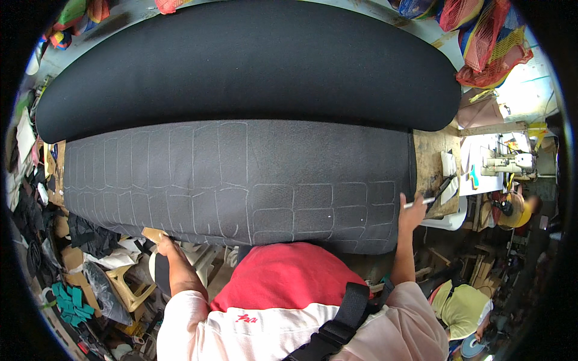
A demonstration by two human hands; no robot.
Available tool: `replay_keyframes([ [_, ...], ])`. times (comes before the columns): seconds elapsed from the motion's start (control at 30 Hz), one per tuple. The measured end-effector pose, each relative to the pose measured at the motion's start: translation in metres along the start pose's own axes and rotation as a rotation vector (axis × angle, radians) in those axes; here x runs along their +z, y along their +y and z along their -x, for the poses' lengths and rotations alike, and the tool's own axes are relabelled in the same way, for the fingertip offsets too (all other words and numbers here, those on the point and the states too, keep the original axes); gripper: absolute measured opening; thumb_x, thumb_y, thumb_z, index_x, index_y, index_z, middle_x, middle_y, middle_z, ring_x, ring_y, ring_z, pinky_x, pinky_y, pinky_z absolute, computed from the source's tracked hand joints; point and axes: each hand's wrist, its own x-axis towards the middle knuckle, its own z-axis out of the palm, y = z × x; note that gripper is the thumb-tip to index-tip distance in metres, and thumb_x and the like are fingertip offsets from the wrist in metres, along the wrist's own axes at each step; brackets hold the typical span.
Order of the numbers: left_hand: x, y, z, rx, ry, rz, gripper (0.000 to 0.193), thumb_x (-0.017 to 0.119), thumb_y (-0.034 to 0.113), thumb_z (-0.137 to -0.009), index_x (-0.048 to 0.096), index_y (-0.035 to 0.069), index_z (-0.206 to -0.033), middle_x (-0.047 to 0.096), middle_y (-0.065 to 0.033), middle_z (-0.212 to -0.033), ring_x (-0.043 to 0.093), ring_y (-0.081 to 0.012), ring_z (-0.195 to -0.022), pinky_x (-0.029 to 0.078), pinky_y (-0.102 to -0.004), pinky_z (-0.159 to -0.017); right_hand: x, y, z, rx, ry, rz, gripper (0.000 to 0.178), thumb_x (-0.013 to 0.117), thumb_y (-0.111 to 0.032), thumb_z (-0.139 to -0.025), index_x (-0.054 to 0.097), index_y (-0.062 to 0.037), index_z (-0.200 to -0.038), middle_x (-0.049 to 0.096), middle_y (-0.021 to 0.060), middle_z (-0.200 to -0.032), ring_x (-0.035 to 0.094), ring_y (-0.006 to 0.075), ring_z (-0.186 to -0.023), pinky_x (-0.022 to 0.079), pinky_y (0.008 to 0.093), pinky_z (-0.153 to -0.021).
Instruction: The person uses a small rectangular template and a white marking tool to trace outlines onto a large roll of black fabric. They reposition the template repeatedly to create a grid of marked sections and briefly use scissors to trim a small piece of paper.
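Note:
A dark grey cloth (337, 156) lies over the table before me, with white outlines of rounded pieces drawn across its left part and its lower right. My right hand (412, 215) is at the cloth's right edge, holding a slim white pen-like marker (419, 203) that points out to the right. Down at the near left edge, my left hand (162, 242) grips a tan cardboard piece (153, 233), partly over the cloth. The fingers of that hand are partly hidden.
Behind the cloth lies a big black fabric roll (253, 66). Dark scissors (444, 188) rest on the wooden tabletop (426, 150) at right, near a sewing machine (512, 162). Another person (462, 310) is at lower right. Scraps and a beige plastic stool (129, 292) crowd the left.

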Motion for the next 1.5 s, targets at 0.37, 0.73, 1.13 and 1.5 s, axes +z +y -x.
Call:
replay_keyframes([
  [0.37,-0.099,0.067,0.064,0.374,0.537,0.421,0.064,0.055,0.05,-0.087,0.059,-0.014,-0.092,0.061,-0.0342,-0.088,0.059,-0.0481,-0.083,0.047,-0.0507,-0.075,-0.072,-0.274,-0.144,-0.691,0.359,-0.43,0.06,0.067,-0.043,-0.079,0.051,-0.0129,-0.128,0.045,0.0147,-0.138,0.038,0.0322,-0.131,0.028,0.0634,-0.099],
  [0.73,-0.087,0.143,0.28,1.128,-0.701,0.587,0.021,0.048,0.014,-0.094,0.055,-0.003,-0.101,0.063,-0.0118,-0.093,0.057,-0.0179,-0.085,0.046,-0.0325,-0.079,-0.097,-0.313,-0.246,-0.673,0.137,-0.402,0.062,0.069,-0.042,-0.078,0.049,-0.0153,-0.13,0.048,0.013,-0.136,0.043,0.0305,-0.127,0.037,0.0536,-0.097],
  [1.13,-0.083,0.167,0.374,1.18,-1.646,0.069,0.021,0.051,0.023,-0.095,0.057,0.004,-0.091,0.054,0.0022,-0.069,0.045,-0.0054,-0.055,0.037,-0.0227,-0.05,-0.058,-0.293,0.023,-0.782,-0.833,-1.218,0.063,0.079,-0.01,-0.069,0.051,-0.0016,-0.125,0.063,0.0135,-0.106,0.063,0.0215,-0.094,0.05,0.0345,-0.087],
  [1.5,-0.096,0.123,0.403,1.72,-1.167,-0.187,0.038,0.073,0.04,-0.076,0.064,0.003,-0.073,0.064,-0.0122,-0.067,0.06,-0.0258,-0.054,0.05,-0.0375,-0.056,-0.023,-0.308,0.006,-0.887,-0.995,-1.029,0.054,0.055,0.003,-0.073,0.052,-0.0049,-0.126,0.065,0.0155,-0.104,0.064,0.0239,-0.095,0.049,0.0353,-0.084],
])
